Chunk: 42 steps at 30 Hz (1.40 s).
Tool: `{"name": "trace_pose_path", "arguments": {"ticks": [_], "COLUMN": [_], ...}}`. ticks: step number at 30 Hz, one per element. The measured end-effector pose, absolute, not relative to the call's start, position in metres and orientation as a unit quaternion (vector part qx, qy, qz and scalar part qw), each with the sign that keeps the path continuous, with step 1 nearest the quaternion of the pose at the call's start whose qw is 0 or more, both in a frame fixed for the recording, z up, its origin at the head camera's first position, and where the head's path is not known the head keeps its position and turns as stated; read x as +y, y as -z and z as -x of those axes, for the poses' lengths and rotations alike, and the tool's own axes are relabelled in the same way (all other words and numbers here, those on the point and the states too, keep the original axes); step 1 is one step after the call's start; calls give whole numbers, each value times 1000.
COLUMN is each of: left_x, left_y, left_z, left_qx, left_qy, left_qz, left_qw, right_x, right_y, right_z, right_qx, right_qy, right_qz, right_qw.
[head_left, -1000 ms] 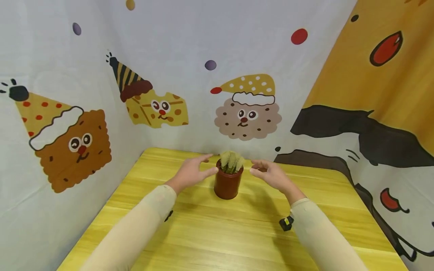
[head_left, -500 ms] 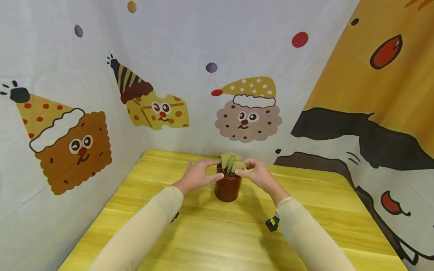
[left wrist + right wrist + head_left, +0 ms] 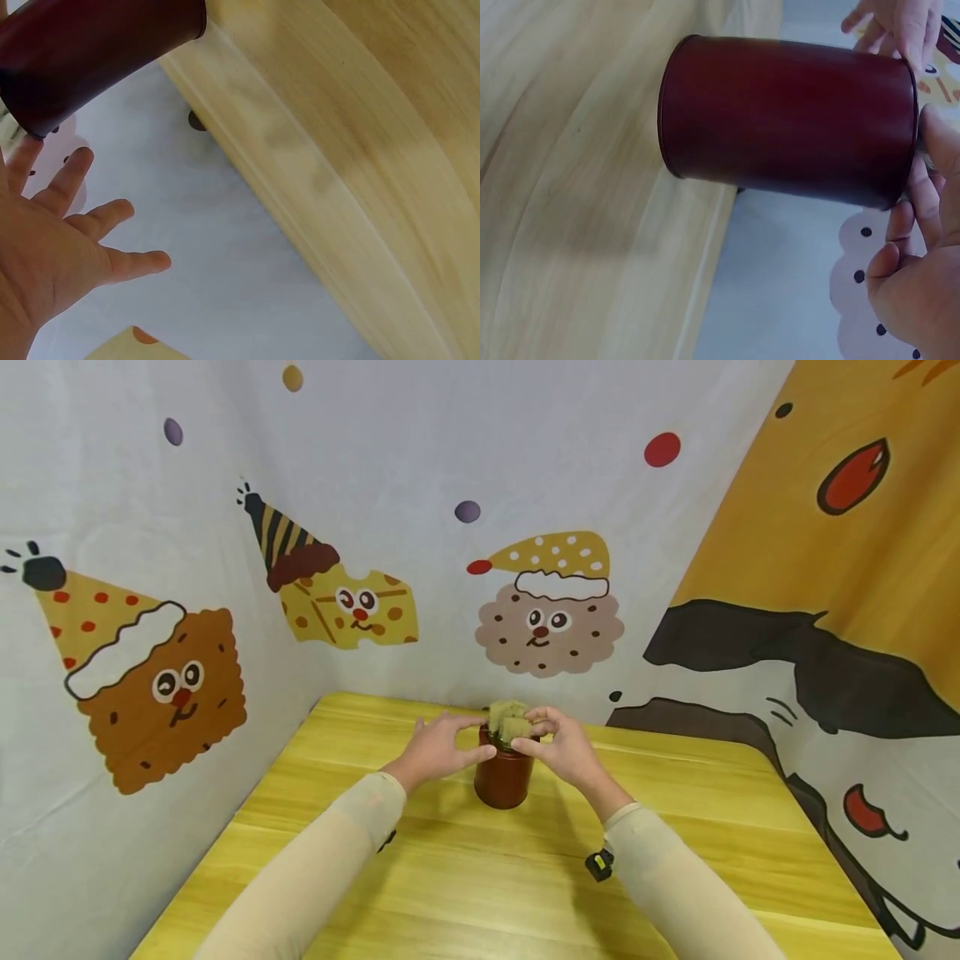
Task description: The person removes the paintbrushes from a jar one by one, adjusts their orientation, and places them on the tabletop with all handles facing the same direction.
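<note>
Head view, change: both hands are wide apart one second ago; now the left hand (image 3: 438, 750) and the right hand (image 3: 558, 745) have closed in on the pot (image 3: 504, 777), so work on its top seems to begin.
Head view, right hand: its fingers are curled and appear to pinch the olive strips (image 3: 508, 723) that stick out of the pot.
Head view, left hand: fingers mostly straight, touching the rim side of the pot.
Head view, place: the pot stands upright near the far edge of the yellow surface (image 3: 487, 877).
Left wrist view: the left hand (image 3: 52, 247) is spread and holds nothing; the pot (image 3: 90, 52) is just beside the fingertips.
Right wrist view: the pot (image 3: 787, 120) is a dark red, smooth cylinder; the right hand (image 3: 919, 247) is curled at its rim.
</note>
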State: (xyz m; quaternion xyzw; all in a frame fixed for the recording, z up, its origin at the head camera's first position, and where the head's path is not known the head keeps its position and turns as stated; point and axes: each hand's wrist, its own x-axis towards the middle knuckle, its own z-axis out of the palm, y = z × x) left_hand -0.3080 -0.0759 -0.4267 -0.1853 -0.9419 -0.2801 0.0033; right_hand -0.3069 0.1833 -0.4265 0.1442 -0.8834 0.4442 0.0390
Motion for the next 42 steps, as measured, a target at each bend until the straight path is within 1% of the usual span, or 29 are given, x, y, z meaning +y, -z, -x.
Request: {"name": "trace_pose_path", "arguments": {"ticks": [6,12,17,22,27,31,35,37,42], "left_x": [-75,-76,-77,-77,-78,-78,-78,-78,-78], "left_y": [427,426,426,427,429,431,432,432,431], "left_z": [308,307,308,309,308,307,308,308,308], "left_qx": [-941,-942,-941,-940,-940,-940,-940,-940,-940], "left_qy": [283,279,281,284,287,288,288,286,287], "left_qz": [186,188,189,188,184,184,184,183,183], "left_qw": [-5,-7,-7,-1,1,2,6,7,6], "right_x": [175,176,180,189,208,229,249,258,278], "right_y": [424,412,392,364,342,335,335,340,363], "right_z": [301,303,304,303,308,313,314,316,322], "right_qx": [-868,-857,-846,-841,-824,-818,-826,-836,-866], "right_qy": [-461,-465,-471,-474,-509,-539,-546,-538,-499], "right_qz": [-175,-204,-217,-203,-174,-119,-62,-43,-21], "right_qw": [54,92,125,165,179,163,126,97,-3]}}
